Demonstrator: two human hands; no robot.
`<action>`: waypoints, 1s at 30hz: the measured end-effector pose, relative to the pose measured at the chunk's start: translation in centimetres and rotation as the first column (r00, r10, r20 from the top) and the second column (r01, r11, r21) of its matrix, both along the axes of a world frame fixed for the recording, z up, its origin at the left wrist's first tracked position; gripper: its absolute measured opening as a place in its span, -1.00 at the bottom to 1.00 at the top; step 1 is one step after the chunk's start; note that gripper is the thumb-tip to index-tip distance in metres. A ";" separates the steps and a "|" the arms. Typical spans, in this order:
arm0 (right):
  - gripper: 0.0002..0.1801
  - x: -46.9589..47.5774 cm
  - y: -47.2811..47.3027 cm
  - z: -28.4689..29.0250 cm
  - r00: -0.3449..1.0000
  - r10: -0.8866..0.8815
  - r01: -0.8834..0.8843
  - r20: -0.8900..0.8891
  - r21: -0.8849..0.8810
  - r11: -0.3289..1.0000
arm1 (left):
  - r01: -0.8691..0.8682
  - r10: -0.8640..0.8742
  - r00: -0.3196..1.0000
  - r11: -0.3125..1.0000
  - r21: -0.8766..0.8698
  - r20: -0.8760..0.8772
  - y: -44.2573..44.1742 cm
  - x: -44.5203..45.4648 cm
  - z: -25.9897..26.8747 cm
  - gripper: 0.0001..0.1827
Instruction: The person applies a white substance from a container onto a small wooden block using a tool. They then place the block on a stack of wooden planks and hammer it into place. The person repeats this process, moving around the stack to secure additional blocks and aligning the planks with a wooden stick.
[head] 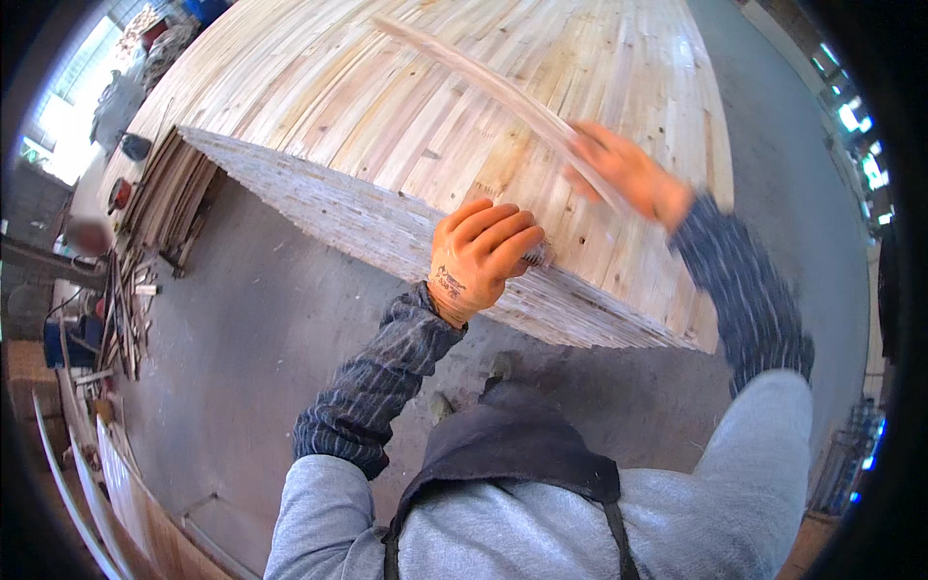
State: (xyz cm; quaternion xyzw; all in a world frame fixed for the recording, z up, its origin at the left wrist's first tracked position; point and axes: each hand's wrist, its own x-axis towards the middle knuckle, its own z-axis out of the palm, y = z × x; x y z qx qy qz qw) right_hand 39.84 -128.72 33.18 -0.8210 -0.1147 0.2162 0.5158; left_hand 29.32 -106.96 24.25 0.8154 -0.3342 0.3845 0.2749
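A stack of wide, edge-glued wooden panels [449, 138] stands before me, its top face made of many narrow pale strips. In my right hand [616, 170], gloved in orange and blurred, is a long thin wooden strip [500, 83] that slants over the panel toward the far left. My left hand [482, 254], in a matching glove bearing writing, is curled at the near edge of the stack. Its fingers close on a small ridged object [535, 255], mostly hidden, whose kind I cannot tell. Layered panel edges [326, 203] show below that hand.
Dark thin boards [170, 188] are piled against the stack's left corner. Scrap wood sticks [123, 319] and a blue container [72, 341] lie farther left. Upright panels [119, 478] stand at the lower left. Grey concrete floor [232, 326] runs around the stack.
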 end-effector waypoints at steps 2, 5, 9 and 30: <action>-0.29 -7.7 -4.3 1.7 0.995 -0.094 0.095 -0.034 0.045 0.994 | 0.045 -0.044 0.998 0.999 -0.027 0.037 -0.1 0.5 -0.1 -0.52; -0.25 -19.4 -6.3 1.9 0.926 -0.204 0.246 0.317 -0.100 0.964 | 0.099 -0.096 0.994 0.994 -0.046 0.053 -0.2 0.5 -0.2 -0.51; -0.18 -29.7 -4.8 1.0 0.896 -0.341 0.407 0.285 -0.221 0.886 | 0.139 -0.136 0.990 0.987 -0.077 0.045 -0.2 0.4 -0.4 -0.53; -0.21 -30.3 0.9 0.3 0.473 -0.129 0.556 0.871 -0.182 0.811 | 0.131 -0.133 0.991 0.981 -0.143 -0.004 1.1 -0.1 -1.4 -0.68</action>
